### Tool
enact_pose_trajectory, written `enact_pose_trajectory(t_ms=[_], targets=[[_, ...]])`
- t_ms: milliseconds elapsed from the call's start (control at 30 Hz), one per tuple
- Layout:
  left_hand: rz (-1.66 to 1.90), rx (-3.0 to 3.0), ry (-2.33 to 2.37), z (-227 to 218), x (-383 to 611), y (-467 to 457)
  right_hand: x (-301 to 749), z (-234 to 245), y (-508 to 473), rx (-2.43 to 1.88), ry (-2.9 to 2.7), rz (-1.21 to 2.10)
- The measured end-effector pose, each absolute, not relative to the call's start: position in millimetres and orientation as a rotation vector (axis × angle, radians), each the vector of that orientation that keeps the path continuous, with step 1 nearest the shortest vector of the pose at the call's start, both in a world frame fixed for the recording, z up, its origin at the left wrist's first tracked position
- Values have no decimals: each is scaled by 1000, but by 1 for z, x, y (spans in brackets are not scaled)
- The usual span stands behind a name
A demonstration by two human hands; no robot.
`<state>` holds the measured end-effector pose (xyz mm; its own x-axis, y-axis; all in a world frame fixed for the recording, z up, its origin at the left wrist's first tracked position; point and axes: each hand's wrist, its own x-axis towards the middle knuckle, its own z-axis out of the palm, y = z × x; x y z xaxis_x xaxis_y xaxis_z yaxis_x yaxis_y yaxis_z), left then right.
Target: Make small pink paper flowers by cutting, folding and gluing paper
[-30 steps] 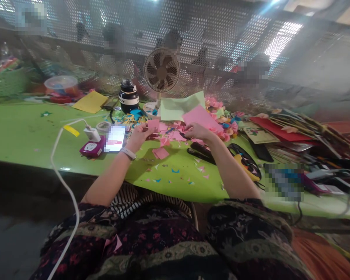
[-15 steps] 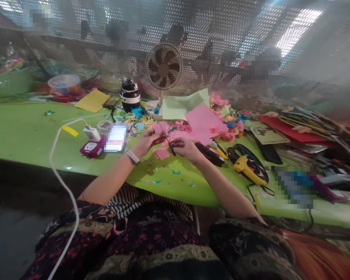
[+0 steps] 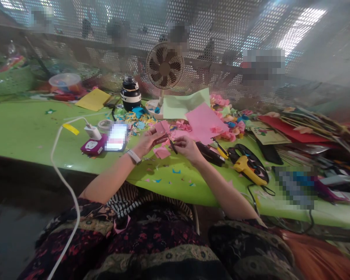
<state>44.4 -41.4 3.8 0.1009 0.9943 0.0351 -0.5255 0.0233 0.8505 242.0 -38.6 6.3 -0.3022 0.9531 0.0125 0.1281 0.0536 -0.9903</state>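
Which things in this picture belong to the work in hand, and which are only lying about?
Apparently in the work:
pink paper, held in the left hand
dark tool, probably scissors, in the right hand
loose pink pieces, near both hands

Apparently just lying or standing about:
fan
dark bottle
yellow sheet
white plug

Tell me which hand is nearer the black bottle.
Left. The left hand is in front of the black bottle, slightly to its right; the right hand is farther off to the right.
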Motion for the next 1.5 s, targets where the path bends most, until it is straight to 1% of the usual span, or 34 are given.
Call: enact_pose_trajectory(t_ms=[167, 233, 300, 433, 500, 767, 967, 1167, 1500], targets=[[1414, 839, 768, 3, 46, -41, 241, 8, -43, -1151, -1784, 884], [1431, 847, 772, 4, 47, -42, 241, 7, -44, -1180, -1849, 807], [1440, 863, 780, 4, 48, -43, 240, 5, -44, -1153, -1875, 920], [1433, 896, 801, 5, 47, -44, 238, 2, -42, -1028, -1796, 1349], [1420, 909, 791, 5, 47, -44, 238, 3, -41, -1017, -1753, 1429], [1437, 882, 820, 5, 43, -41, 245, 15, -44, -1076, -1494, 1344], [1471, 880, 851, 8, 41, -43, 243, 21, -53, -1105, -1600, 1354], [1557, 868, 792, 12, 42, -44, 240, 16, -58, -1091, -1757, 1365], [1505, 843, 896, 14, 46, -49, 239, 7, -58, -1105, -1829, 1288]])
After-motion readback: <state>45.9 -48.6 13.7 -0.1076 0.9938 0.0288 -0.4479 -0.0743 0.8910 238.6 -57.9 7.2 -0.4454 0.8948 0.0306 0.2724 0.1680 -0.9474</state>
